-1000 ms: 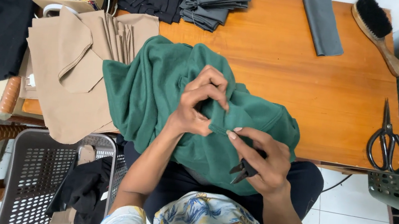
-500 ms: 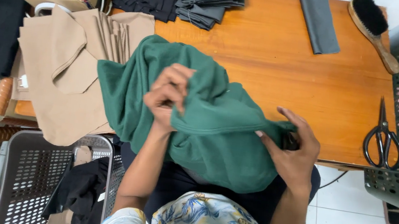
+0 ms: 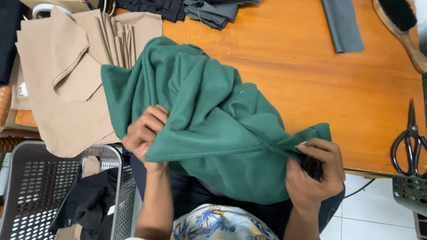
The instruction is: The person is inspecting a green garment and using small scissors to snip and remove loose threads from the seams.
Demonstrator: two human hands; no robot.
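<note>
Orange wood of the table (image 3: 304, 77) shows between stacks of folded cloth, with black scissors (image 3: 413, 144) near its right edge and a brush (image 3: 402, 24) at the far corner. Over the near edge lies a green garment (image 3: 208, 119), beside beige fabric pieces (image 3: 68, 82). The left hand (image 3: 143, 132) has its grip closed on a fold, and the right hand (image 3: 315, 172) pinches the garment's corner tight.

Scissors (image 3: 413, 144), brush (image 3: 402, 25), beige fabric (image 3: 62, 81) and grey cloth (image 3: 341, 19) lie on the table (image 3: 304, 77).
</note>
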